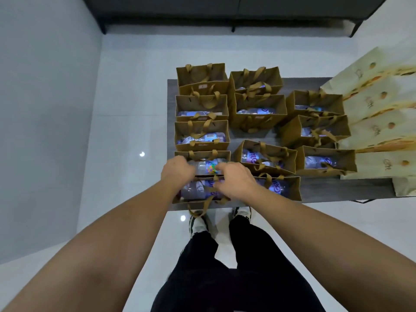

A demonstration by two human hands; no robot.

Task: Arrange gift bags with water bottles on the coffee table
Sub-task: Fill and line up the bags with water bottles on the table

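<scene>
While both hands work at the near-left corner of the bench, the main risk is a judgement call: the gift bag just under the wrists sits right at the edge, one handle drooping over it, so a careless tug could tip it to the floor. The left hand and right hand are curled over the bag just beyond that one, fingers bent at its rim; whether they pinch paper, a handle or the water bottle inside cannot be told. Stiff brown kraft paper forms boxy, open-topped bags with flat ribbon handles that flop loosely and could snag. Clear, crinkly plastic bottles lie on their sides within, round enough to roll and shift a bag's balance. Farther beyond and to the right of the hands, more filled bags crowd close together, easily knocked.
</scene>
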